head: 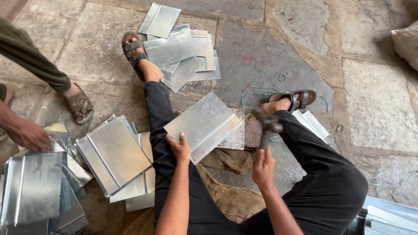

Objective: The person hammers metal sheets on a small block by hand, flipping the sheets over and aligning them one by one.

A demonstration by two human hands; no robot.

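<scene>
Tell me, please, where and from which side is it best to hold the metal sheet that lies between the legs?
Probably at the near left corner, from the person's side, as the left hand does: the metal sheet lies flat, tilted, with a folded ridge along its right edge, and the hammer in the right hand is above that side.

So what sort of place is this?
Probably an informal sheet-metal workshop on a worn stone-slab floor: stacks of folded shiny metal sheets, brown burlap sacking, and a blurred dark hammer in the right hand.
</scene>
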